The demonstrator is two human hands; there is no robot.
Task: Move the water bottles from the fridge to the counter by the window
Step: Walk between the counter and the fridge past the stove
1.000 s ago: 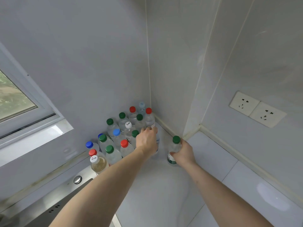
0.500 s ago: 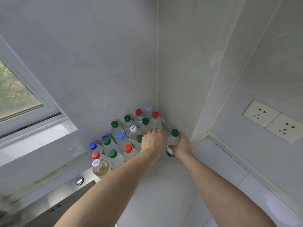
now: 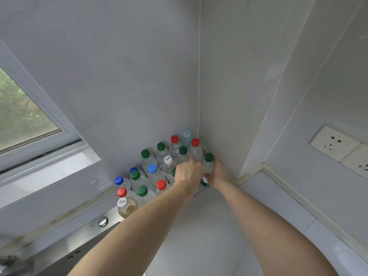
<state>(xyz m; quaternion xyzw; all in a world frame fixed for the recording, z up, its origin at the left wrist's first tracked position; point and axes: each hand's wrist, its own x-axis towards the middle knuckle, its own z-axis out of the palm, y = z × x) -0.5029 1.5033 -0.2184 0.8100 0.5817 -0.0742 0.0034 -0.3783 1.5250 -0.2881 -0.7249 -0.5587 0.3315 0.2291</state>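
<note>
bottle (image 3: 208, 166) upright, inside right hand (image 3: 219, 173) grip

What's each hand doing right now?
Left hand: grips a bottle, mostly hidden beneath it.
Right hand: grips the green-capped bottle.

Both forearms are bare from the bottom edge up to the wrists, with no sleeve showing. The left hand (image 3: 188, 173) and the right hand (image 3: 219, 174) wear no glove, ring, watch or bracelet. A small dark mark dots the right forearm (image 3: 229, 201).
</note>
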